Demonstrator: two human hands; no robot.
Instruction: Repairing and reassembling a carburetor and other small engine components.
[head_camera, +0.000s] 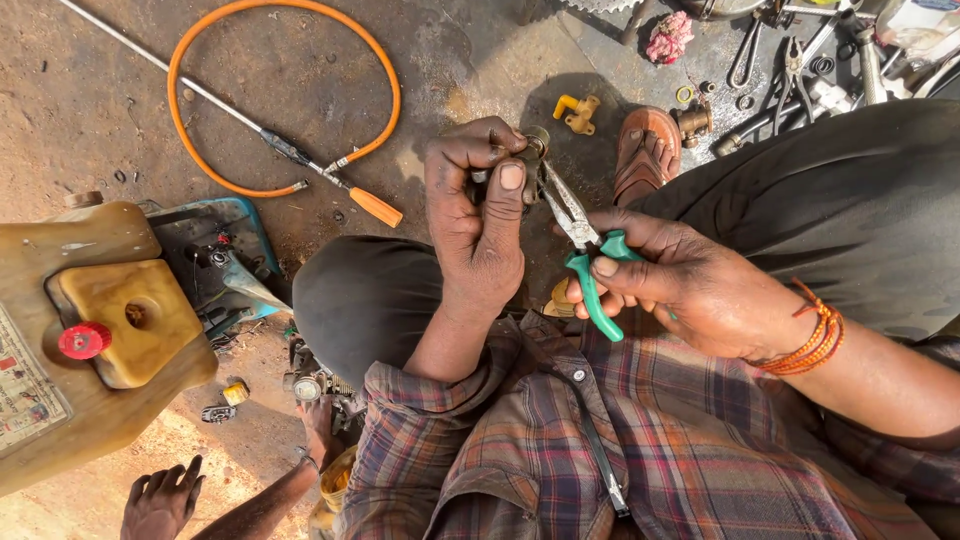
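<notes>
While the left hand (478, 215) pinches a small dark metal fitting (533, 143) and the right hand (690, 285) squeezes green-handled steel pliers (585, 250), the jaws may slip onto the thumb.

Sunlit dirt floor (90, 90), darker oil-stained patch (470, 50) beyond.

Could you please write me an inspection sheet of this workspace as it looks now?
Surface: bare dirt ground, stained and dusty.
Job's things: small metal part pinched in the left hand; green-handled pliers in the right hand, tips at the part.
Clutter: loose spanners and fittings top right, yellowed plastic tank with red cap at left.
Hands: both busy; another person's hand rests bottom left.
Cables: orange hose looped on a metal rod.
Surroundings: sandal on a foot; nothing else seen.
</notes>
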